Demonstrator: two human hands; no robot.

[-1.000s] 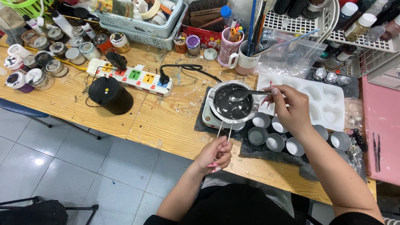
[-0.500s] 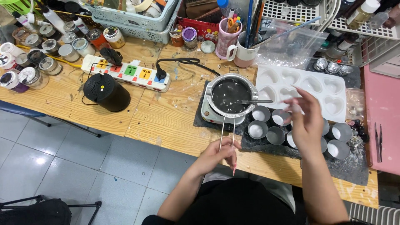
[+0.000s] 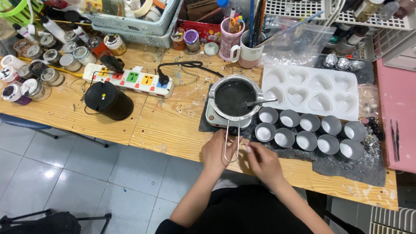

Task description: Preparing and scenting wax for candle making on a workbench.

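Left hand (image 3: 219,149) resting on wire handle (image 3: 231,143) of melting pot (image 3: 235,98), grip hard to make out | right hand (image 3: 263,160) on bench (image 3: 173,125) beside handle, fingers loosely together, holding nothing | spoon (image 3: 260,102) partly sunk in dark liquid | white heart mould (image 3: 310,91) behind round tins (image 3: 303,132) | crates cut off at top edge

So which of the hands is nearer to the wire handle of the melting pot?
Left. The left hand lies against the wire handle of the melting pot, touching its left side. The right hand is just to the right of the handle's loop end, apart from it.
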